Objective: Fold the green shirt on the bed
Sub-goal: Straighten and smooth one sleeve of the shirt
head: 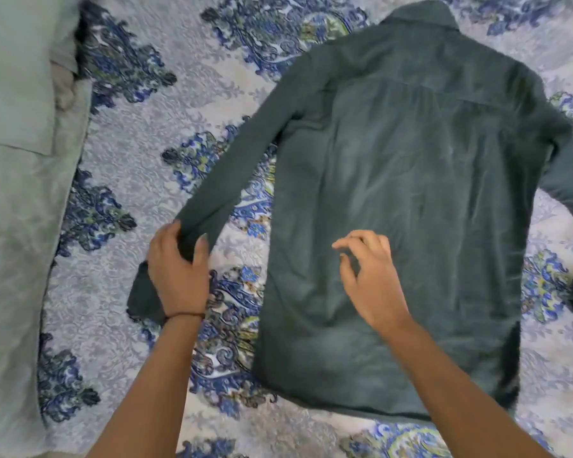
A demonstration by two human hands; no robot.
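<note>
The sleeve (212,193) at the middle left is gripped by the left hand (177,276) and should be laid flat across the green shirt (411,193), smoothed by the open-fingered right hand (371,279).

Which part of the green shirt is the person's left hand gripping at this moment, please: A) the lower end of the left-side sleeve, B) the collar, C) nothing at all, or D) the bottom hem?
A: the left hand is closed around the lower end of the sleeve of the green shirt, while the right hand hovers open over the shirt's back.
</note>
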